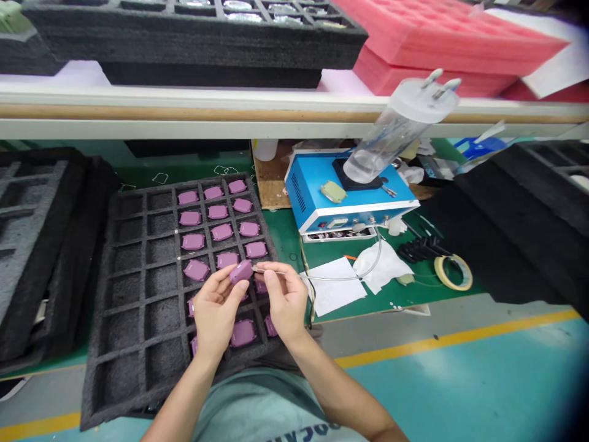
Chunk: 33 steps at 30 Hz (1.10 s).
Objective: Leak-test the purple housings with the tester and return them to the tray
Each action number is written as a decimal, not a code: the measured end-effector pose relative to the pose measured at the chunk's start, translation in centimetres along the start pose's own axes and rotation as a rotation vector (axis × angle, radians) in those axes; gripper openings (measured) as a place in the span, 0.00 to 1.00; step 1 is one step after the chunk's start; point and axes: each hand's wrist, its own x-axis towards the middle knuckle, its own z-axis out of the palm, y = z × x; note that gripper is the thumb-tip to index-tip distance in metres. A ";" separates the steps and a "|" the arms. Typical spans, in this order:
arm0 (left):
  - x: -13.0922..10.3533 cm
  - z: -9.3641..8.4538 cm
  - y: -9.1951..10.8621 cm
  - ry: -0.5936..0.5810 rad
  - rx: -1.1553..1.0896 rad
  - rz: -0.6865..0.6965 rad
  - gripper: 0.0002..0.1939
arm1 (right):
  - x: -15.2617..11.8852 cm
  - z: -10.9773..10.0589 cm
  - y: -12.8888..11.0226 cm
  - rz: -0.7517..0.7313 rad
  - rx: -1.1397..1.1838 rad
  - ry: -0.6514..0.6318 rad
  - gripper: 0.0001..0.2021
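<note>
My left hand point(215, 307) grips a small purple watch-like case point(241, 273) between thumb and fingers, tilted above the foam tray. My right hand point(286, 298) pinches the metal tip of a thin clear tube point(338, 279), the tip touching or nearly touching the case's right edge. From there the tube curves right and up to the front of a blue machine point(304, 187). Beneath both hands lies a black foam tray point(143, 279) with a grid of compartments. Purple cases sit in its right-hand columns, some partly hidden by my hands.
A clear cylinder point(381, 144) leans on the blue machine beside an olive case point(334, 192). To the right lie white paper point(334, 291), a white cloth point(386, 267) and a tape roll point(438, 270). Black foam trays point(221, 46) and pink foam point(414, 52) fill the shelf above.
</note>
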 end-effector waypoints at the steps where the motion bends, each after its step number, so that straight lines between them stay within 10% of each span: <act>1: 0.1 0.1 -0.1 -0.003 -0.001 0.002 0.23 | 0.1 0.0 0.0 -0.004 0.001 0.003 0.07; 8: -1.3 -0.1 0.4 -0.008 0.010 0.058 0.18 | -1.1 -0.6 -0.3 -0.003 -0.001 0.039 0.07; 17: -8.7 -12.7 2.8 0.219 0.923 0.203 0.13 | -2.2 -0.6 -0.7 0.016 -0.060 0.124 0.10; 24: -12.0 -12.8 -0.7 0.274 1.274 0.404 0.16 | -2.9 -0.2 -1.3 0.026 -0.096 0.139 0.11; 27: -10.0 -15.3 2.9 0.323 1.196 0.554 0.17 | -2.9 -0.3 -1.1 0.053 -0.066 0.094 0.11; 33: -0.1 -24.7 18.2 0.623 0.908 0.381 0.04 | -3.2 -0.5 -1.0 0.054 -0.045 0.065 0.12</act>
